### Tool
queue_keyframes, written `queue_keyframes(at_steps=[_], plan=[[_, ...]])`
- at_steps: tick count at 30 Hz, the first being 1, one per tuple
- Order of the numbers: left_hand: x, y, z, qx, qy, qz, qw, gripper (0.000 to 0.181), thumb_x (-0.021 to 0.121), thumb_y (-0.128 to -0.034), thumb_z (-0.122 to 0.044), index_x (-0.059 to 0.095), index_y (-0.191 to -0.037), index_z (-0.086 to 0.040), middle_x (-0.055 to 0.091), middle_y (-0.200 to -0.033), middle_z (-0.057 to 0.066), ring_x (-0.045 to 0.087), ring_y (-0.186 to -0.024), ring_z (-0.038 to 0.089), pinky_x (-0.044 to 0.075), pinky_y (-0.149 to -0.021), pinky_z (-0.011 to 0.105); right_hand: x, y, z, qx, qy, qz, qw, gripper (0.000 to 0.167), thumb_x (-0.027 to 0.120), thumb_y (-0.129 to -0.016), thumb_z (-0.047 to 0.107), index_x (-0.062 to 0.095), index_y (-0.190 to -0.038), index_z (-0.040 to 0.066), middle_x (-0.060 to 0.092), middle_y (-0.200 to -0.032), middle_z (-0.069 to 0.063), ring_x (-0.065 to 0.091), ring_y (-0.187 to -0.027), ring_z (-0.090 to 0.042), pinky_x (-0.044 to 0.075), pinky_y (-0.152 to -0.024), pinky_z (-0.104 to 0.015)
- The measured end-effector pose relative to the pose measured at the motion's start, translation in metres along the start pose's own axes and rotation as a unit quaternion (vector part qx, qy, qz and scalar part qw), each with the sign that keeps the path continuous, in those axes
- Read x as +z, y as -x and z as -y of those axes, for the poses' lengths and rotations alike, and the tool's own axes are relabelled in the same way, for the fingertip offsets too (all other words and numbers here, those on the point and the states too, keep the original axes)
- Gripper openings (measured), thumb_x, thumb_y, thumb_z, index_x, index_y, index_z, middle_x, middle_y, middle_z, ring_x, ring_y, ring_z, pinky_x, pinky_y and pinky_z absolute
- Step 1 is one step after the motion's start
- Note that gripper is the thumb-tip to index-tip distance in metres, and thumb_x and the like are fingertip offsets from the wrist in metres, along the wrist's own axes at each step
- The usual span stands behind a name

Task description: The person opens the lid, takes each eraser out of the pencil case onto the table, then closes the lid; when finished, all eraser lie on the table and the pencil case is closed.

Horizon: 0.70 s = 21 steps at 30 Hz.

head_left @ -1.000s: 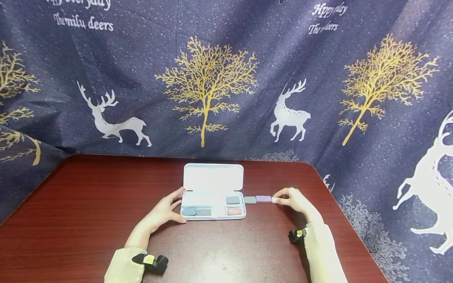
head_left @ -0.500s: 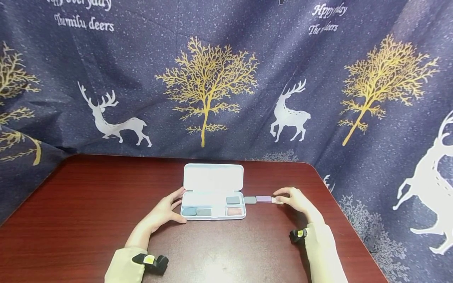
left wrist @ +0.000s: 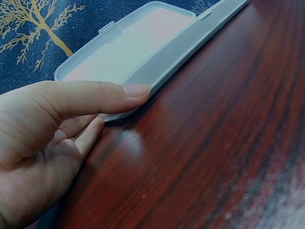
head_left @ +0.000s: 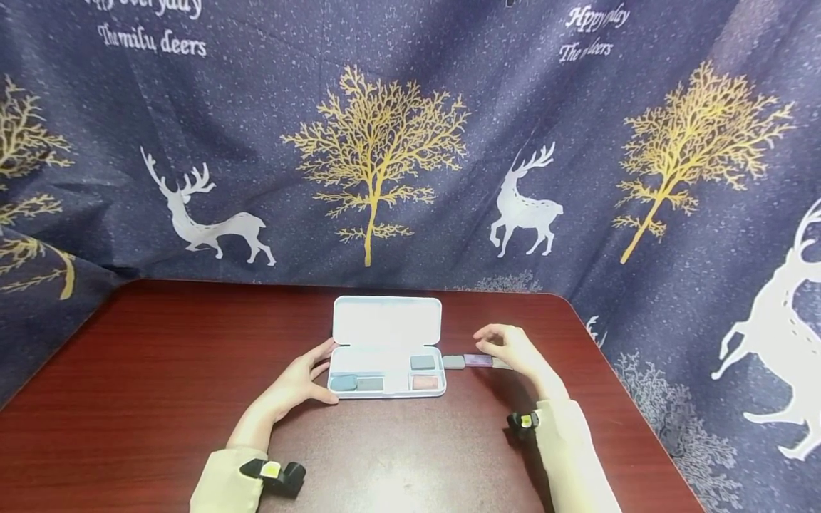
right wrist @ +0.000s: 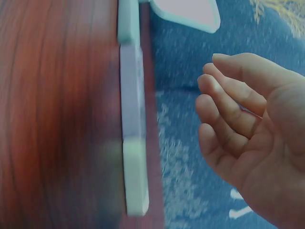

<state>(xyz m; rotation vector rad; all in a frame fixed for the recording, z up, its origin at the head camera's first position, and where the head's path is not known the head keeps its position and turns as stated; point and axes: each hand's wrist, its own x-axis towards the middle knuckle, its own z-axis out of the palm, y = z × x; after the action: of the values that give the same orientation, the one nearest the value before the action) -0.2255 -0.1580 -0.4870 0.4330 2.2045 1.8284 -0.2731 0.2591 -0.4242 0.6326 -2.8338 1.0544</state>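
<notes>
A white plastic case (head_left: 359, 360) lies with its lid (head_left: 387, 320) raised, several small blocks in its compartments. My left hand (head_left: 296, 385) holds the case's left end, thumb on the front wall in the left wrist view and fingers around the end. From the case's right end runs a row of three eraser-like blocks: grey-green (head_left: 453, 363), purple (head_left: 477, 360) and pale (head_left: 502, 363). Above and behind this row hovers my right hand (head_left: 518, 350), fingers loosely bent and holding nothing. In the right wrist view it is apart from the purple block (right wrist: 132, 90).
Inside the case are a blue block (head_left: 343, 383), a grey one (head_left: 370, 385), a dark grey one (head_left: 422, 363) and a pink one (head_left: 425, 383). The red-brown table (head_left: 192, 356) ends at a dark blue curtain (head_left: 436, 178) with trees and deer.
My right hand has let go of the pale block at the row's end, then risen and moved left over the purple one. The left hand and the case have stayed put.
</notes>
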Motion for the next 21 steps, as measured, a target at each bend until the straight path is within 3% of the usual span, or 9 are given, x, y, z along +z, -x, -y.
queue_keyframes(at_steps=[6,13,21], plan=[[0.000,-0.001,0.000,-0.008,-0.003,-0.006,0.9999,0.113,0.084,-0.0618,0.007,0.016,-0.153,0.007,0.023,-0.155,0.033,0.029,-0.143,0.046,0.046,-0.110,0.034,0.015,-0.011,0.019,-0.017,-0.005,0.013,0.9998,0.018,0.067,-0.088,0.010,0.072,-0.102,0.001,0.073,-0.087,-0.005,0.066,-0.085,-0.018,0.058,-0.080,-0.037],[0.000,-0.001,-0.001,-0.004,0.000,-0.004,1.0000,0.114,0.083,-0.0617,0.008,0.015,-0.153,0.007,0.023,-0.154,0.034,0.029,-0.142,0.047,0.046,-0.110,0.037,0.030,-0.021,0.039,-0.038,-0.025,0.040,0.9982,0.017,0.068,-0.088,0.009,0.072,-0.101,0.000,0.073,-0.086,-0.007,0.065,-0.082,-0.015,0.054,-0.072,-0.023],[0.000,-0.001,-0.001,-0.007,0.000,-0.005,1.0000,0.114,0.083,-0.0615,0.008,0.015,-0.153,0.008,0.024,-0.154,0.033,0.029,-0.142,0.046,0.044,-0.111,0.038,0.046,-0.027,0.056,-0.068,-0.012,0.080,0.9944,0.020,0.070,-0.082,0.005,0.071,-0.101,-0.001,0.073,-0.091,-0.010,0.067,-0.084,-0.018,0.057,-0.076,-0.025]])
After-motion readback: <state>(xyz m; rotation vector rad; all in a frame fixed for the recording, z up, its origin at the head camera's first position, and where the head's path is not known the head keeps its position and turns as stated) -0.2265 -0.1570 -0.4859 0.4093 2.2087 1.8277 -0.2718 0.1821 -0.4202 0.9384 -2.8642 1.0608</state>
